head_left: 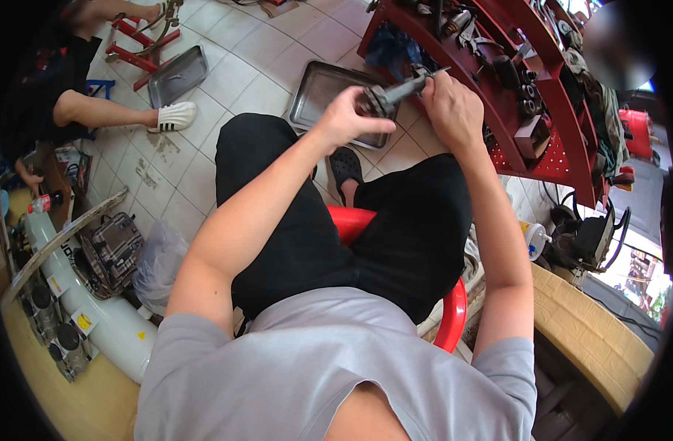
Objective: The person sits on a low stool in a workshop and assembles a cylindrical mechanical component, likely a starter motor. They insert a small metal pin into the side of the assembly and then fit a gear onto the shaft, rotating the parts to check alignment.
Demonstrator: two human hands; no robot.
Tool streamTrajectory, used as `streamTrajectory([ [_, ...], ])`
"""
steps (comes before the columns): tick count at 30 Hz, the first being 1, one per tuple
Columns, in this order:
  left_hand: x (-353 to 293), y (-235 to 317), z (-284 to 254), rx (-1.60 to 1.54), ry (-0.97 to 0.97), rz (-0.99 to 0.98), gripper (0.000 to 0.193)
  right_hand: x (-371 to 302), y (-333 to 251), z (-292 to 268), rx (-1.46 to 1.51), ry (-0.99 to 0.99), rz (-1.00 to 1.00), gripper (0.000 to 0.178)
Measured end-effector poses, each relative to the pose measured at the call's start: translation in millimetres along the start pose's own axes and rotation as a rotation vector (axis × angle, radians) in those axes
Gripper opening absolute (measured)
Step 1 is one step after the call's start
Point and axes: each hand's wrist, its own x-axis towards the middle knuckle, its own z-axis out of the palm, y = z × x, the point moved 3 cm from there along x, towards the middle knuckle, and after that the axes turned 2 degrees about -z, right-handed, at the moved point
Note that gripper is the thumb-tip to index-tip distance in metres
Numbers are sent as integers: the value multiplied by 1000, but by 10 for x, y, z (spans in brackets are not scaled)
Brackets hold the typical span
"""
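Note:
A grey metal shaft with a ribbed, gear-like wider end [404, 89] is held over the tray, out in front of my knees. My left hand [351, 121] is closed around the wide end, its thumb reaching along the near side. At the narrow end, my right hand [454, 110] is closed, with its fingertips pinched together beside the shaft. A thin dark tip pokes out past those fingers; whether it belongs to the shaft or to a separate small piece is hidden by the hand.
Below my hands lies a metal tray [305, 99] on the tiled floor. A red tool rack [524, 121] loaded with tools stands close on the right. At left are another person's leg and white shoe [176, 117], a second tray [178, 77] and a clear plastic bag [160, 264].

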Motion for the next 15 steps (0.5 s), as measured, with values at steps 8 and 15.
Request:
streamTrajectory([
  [8, 218, -67, -208, 132, 163, 42, 62, 101, -156, -133, -167, -329, -375, 22],
  [15, 169, 87, -192, -255, -281, -115, 29, 201, -573, -622, 445, -525, -391, 23],
])
